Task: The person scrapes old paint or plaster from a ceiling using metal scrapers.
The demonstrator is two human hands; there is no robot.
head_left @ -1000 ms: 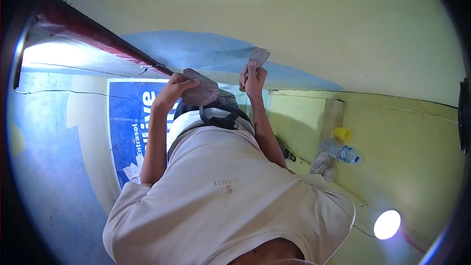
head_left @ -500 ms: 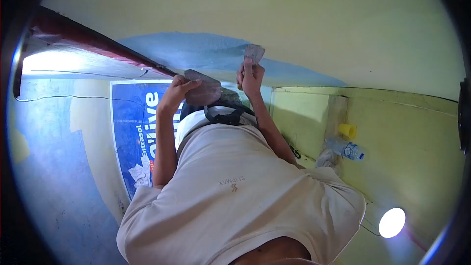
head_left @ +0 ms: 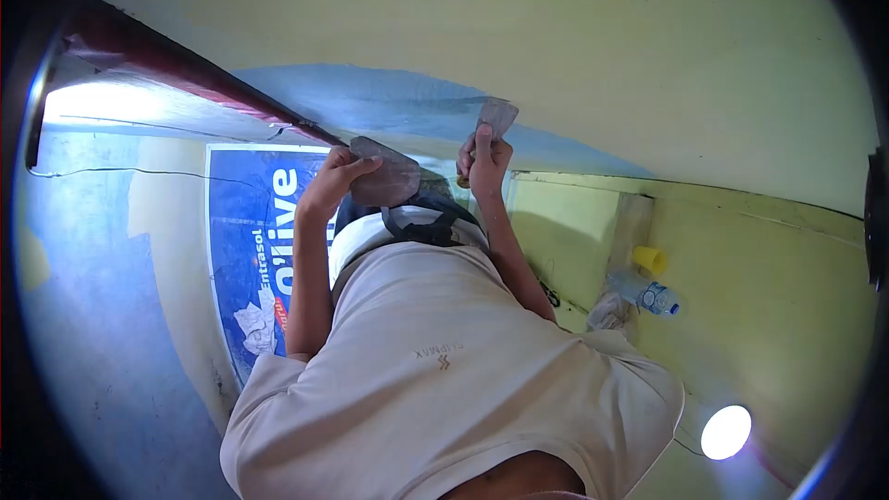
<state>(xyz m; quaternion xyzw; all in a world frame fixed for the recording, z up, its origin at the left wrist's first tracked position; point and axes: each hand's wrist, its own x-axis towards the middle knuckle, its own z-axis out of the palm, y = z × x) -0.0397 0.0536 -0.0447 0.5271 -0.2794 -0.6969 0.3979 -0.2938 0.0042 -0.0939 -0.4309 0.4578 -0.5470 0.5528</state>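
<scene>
The right hand (head_left: pixel 485 162) is closed around the handle of the putty knife (head_left: pixel 498 115), which seems light and stiff. The left hand (head_left: pixel 335 181) pinches the edge of a flat plate (head_left: pixel 383 174).

One fisheye head camera looks down wearer's torso (head_left: pixel 444 361).

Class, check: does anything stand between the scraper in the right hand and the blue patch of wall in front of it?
Nothing visible does. The scraper in the right hand has its blade at the edge of the blue patch. The left hand holds the wide blade off to the side, out of that path.
</scene>
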